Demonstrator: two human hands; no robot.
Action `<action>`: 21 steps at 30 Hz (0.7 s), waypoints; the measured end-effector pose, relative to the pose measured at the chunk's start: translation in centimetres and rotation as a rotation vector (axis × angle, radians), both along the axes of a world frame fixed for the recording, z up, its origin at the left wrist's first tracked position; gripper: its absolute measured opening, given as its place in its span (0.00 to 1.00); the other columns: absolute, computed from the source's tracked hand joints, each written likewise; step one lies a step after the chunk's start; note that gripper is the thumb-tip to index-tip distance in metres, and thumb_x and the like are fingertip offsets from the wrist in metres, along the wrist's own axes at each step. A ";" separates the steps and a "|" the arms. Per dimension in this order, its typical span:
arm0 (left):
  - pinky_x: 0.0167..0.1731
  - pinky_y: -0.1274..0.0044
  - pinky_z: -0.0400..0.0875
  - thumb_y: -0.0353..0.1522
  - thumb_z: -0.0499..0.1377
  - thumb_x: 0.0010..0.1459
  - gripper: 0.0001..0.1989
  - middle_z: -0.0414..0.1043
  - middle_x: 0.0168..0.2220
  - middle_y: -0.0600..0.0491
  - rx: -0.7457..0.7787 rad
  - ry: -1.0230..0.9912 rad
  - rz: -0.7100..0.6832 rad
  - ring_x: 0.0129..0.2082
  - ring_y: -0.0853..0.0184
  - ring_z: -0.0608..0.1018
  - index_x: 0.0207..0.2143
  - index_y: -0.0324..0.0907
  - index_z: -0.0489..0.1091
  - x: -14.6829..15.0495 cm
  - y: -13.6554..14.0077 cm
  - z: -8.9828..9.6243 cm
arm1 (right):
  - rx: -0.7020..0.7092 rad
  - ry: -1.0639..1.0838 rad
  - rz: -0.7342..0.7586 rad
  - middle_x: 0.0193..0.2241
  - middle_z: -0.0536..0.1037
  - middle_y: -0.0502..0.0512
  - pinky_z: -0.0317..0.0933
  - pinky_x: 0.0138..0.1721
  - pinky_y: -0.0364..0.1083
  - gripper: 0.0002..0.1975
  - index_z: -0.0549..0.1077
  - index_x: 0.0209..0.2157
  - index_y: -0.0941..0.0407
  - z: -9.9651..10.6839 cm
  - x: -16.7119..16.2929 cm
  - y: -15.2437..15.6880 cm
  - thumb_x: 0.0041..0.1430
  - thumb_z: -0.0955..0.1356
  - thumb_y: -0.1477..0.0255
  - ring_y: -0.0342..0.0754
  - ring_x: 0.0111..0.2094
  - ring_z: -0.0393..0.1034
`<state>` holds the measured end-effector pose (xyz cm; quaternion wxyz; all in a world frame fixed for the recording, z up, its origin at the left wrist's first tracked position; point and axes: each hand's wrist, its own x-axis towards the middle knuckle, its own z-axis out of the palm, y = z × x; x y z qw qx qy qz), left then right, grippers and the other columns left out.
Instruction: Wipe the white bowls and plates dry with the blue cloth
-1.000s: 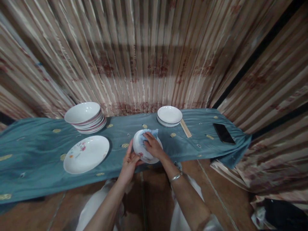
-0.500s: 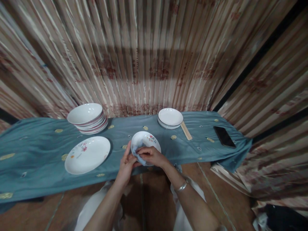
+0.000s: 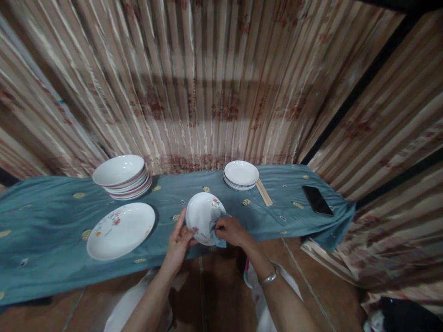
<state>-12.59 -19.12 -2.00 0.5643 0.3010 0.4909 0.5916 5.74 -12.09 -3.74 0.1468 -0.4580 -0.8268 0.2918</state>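
A small white plate with red flower marks is held tilted over the near edge of the table. My left hand grips its lower left rim. My right hand presses a pale blue cloth against the plate's right rim, with part of the cloth bunched under my fingers.
A teal cloth covers the long table. On it lie a large flowered plate, a stack of bowls, a stack of small plates, chopsticks and a black phone. Striped curtains hang behind.
The cloth and my right hand have slid from the plate's centre down and round to its right rim. The plate has turned so that its inside shows.
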 end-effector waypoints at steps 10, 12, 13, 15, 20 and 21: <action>0.29 0.74 0.73 0.40 0.71 0.37 0.58 0.79 0.38 0.48 -0.022 -0.001 0.000 0.34 0.58 0.79 0.67 0.46 0.44 0.3 0.4 0.3 | 0.303 -0.053 -0.230 0.38 0.77 0.61 0.62 0.49 0.49 0.10 0.74 0.34 0.59 -1.9 -2.0 1.8 0.57 0.62 0.80 0.51 0.43 0.70; 0.29 0.73 0.74 0.40 0.71 0.37 0.58 0.79 0.36 0.50 -0.024 -0.002 0.000 0.33 0.59 0.79 0.67 0.46 0.44 0.2 0.5 0.2 | 0.324 0.030 -0.247 0.43 0.76 0.62 0.60 0.53 0.51 0.12 0.74 0.38 0.60 -2.5 -2.7 2.2 0.57 0.61 0.81 0.53 0.47 0.69; 0.29 0.73 0.74 0.40 0.71 0.37 0.58 0.79 0.36 0.50 -0.023 -0.001 -0.002 0.33 0.59 0.79 0.67 0.46 0.44 0.2 0.5 0.2 | 0.331 0.073 -0.252 0.46 0.76 0.63 0.59 0.55 0.52 0.13 0.74 0.40 0.60 -2.8 -3.0 2.4 0.57 0.61 0.80 0.53 0.49 0.68; 0.29 0.74 0.73 0.40 0.70 0.38 0.57 0.79 0.35 0.50 -0.021 0.002 -0.006 0.32 0.60 0.78 0.67 0.46 0.44 0.2 0.6 0.1 | 0.336 0.143 -0.243 0.50 0.73 0.64 0.58 0.58 0.53 0.16 0.73 0.45 0.61 -3.4 -3.6 2.6 0.57 0.60 0.80 0.54 0.54 0.66; 0.30 0.75 0.73 0.40 0.70 0.40 0.56 0.78 0.34 0.52 -0.028 -0.001 -0.008 0.30 0.64 0.77 0.67 0.46 0.45 0.1 0.6 0.3 | 0.322 0.261 -0.205 0.54 0.71 0.65 0.57 0.59 0.55 0.19 0.72 0.50 0.61 -4.2 -4.7 3.0 0.58 0.60 0.77 0.54 0.57 0.64; 0.30 0.76 0.73 0.39 0.70 0.39 0.56 0.78 0.33 0.52 -0.030 -0.005 -0.005 0.30 0.64 0.77 0.67 0.46 0.45 0.1 0.6 0.3 | 0.323 0.286 -0.191 0.54 0.71 0.64 0.57 0.59 0.55 0.19 0.72 0.50 0.60 -4.2 -4.8 3.0 0.58 0.61 0.77 0.53 0.57 0.64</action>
